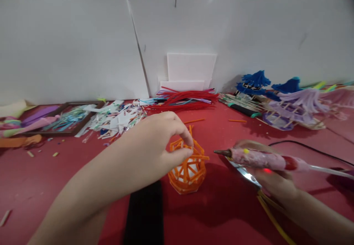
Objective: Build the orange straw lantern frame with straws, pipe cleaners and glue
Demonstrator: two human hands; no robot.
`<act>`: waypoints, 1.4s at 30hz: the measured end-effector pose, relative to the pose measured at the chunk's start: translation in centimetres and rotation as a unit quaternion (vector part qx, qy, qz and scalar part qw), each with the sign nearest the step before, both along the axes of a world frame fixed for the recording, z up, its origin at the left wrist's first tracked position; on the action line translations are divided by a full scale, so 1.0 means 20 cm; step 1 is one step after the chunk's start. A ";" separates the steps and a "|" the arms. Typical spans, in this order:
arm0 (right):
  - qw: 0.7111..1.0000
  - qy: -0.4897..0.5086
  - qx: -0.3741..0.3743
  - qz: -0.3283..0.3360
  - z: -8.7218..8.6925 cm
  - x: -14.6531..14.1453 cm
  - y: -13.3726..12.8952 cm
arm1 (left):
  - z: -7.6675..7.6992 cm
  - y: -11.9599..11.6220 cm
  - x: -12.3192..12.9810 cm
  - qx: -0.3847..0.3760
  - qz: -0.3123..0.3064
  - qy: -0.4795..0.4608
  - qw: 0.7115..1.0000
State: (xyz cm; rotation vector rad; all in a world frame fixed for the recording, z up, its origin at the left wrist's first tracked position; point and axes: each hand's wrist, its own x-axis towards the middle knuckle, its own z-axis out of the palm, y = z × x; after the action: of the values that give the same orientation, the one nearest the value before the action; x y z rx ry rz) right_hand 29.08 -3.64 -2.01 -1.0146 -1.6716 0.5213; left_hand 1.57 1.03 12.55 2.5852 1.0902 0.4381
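My left hand (166,141) reaches over a small round orange frame (184,186) made of fuzzy pipe-cleaner pieces, with white showing inside. Its thumb and forefinger pinch together at the end of a short orange pipe cleaner (201,157) lying across the top of the frame. In my right hand (276,182) is a pink, glue-smeared hot glue gun (257,159), its dark nozzle pointing left toward the frame. A pale glue stick (329,171) sticks out of its back. Below that hand is a metal cutting tool (250,178) with yellow handles; whether my fingers touch it is hidden.
Red pipe cleaners (182,99) lie at the back against white boards (221,27). Paper scraps (118,117) and a brown frame (74,130) are on the left. Blue and lilac tiered models (298,104) stand right. A black cable (312,145) crosses the red table (218,219).
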 end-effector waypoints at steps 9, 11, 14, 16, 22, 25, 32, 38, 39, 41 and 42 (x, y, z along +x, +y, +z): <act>0.986 -0.097 0.096 0.099 0.11 0.00 0.00 | -0.07 0.00 0.03 0.031 -0.038 0.023 0.999; 0.981 -0.108 0.120 0.104 0.12 0.00 0.01 | -0.09 0.01 0.04 0.040 -0.052 0.036 0.997; 0.975 -0.115 0.167 0.091 0.10 0.01 0.02 | -0.11 0.02 0.05 0.052 -0.066 0.053 0.995; 0.974 -0.118 0.177 0.083 0.09 0.02 0.03 | -0.11 0.02 0.06 0.061 -0.069 0.057 0.994; 0.975 -0.115 0.178 0.068 0.11 0.01 0.03 | -0.10 0.02 0.07 0.049 -0.067 0.055 0.995; 0.969 -0.131 0.197 0.070 0.12 0.01 0.04 | -0.09 0.02 0.07 0.042 -0.067 0.056 0.995; 0.968 -0.145 0.197 0.054 0.11 0.02 0.04 | -0.09 0.03 0.07 0.037 -0.077 0.047 0.995; 0.977 -0.115 0.175 0.048 0.12 0.01 0.03 | -0.09 0.02 0.06 0.026 -0.070 0.041 0.996; 0.977 -0.109 0.175 0.048 0.12 0.00 0.03 | -0.09 0.01 0.06 0.023 -0.066 0.041 0.997; 0.977 -0.112 0.176 0.048 0.12 0.00 0.03 | -0.09 0.01 0.06 0.020 -0.062 0.041 0.997; 0.976 -0.115 0.178 0.048 0.12 0.00 0.03 | -0.09 0.01 0.07 0.021 -0.060 0.041 0.997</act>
State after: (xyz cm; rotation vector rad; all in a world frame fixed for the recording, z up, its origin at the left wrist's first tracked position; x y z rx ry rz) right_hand 29.00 -3.04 0.37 -0.7541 -1.9432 0.1575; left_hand 2.87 1.22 10.75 2.7103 0.9542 0.3327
